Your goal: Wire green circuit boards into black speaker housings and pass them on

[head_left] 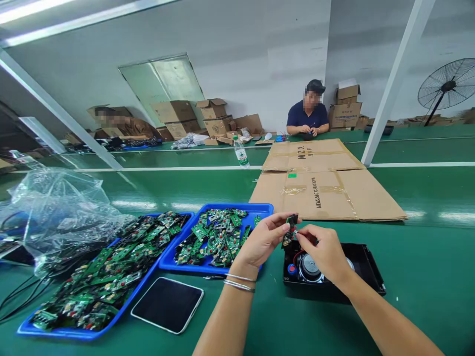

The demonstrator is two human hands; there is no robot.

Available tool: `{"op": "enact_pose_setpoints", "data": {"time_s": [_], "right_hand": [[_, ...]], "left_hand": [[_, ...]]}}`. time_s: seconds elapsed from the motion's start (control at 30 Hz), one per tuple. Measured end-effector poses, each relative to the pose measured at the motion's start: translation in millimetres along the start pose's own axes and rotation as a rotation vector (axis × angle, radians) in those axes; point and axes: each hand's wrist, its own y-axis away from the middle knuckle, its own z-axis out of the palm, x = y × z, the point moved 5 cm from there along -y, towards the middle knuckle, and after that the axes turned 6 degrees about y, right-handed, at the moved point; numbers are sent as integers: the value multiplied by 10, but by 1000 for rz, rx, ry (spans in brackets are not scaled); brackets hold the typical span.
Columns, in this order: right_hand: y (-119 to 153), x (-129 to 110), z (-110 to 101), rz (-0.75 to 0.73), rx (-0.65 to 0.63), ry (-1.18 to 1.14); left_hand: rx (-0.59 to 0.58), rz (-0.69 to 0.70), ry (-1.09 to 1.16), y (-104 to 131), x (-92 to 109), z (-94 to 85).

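Observation:
My left hand (264, 237) holds a small circuit board (289, 234) upright between thumb and fingers. At the board's right edge, my right hand (326, 252) is closed in a pinch, with a bit of red and white at its fingertips too small to make out. Both hands are above an open black plastic housing (365, 269). Inside it sit a round speaker (310, 267), a red wire and a blue-and-red round part (292, 269); my right hand hides some of the interior.
Left of my hands are two blue trays (165, 264) (89, 336) heaped with circuit boards. A tablet-like device (167, 304) lies in front. Clear plastic bags (59, 212) are far left. Flattened cardboard (322, 195) and a bottle (240, 152) lie beyond. Two people sit across.

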Motion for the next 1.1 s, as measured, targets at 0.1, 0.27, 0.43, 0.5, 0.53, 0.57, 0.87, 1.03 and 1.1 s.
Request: {"op": "enact_pose_setpoints", "data": {"time_s": [0.1,0.27,0.43,0.5,0.53,0.57,0.87,1.03,1.1], "right_hand": [[15,-4,8,-65,33,68],[66,-53,52,-350,157,392],[116,-89,115,-569,229,685],[124,-109,124,-609,236,731],[127,-122,123,-620,244,751],[129,-138,120,-628,253,771],[136,-173,115,-618,277,854],[137,-166,111,-597,311,836],[136,-169,105,-596,318,831]], "left_hand": [[2,8,-16,10,14,-20],[40,-4,-89,-11,-18,-56],[98,-8,-151,-42,-64,-76],[109,-15,-166,-46,-75,-74],[114,-20,-172,-47,-80,-73],[119,-21,-177,-48,-83,-72],[140,-13,-163,-48,-109,-9],[153,-6,-117,-45,-122,3],[131,-13,-105,-49,-134,18]]}}
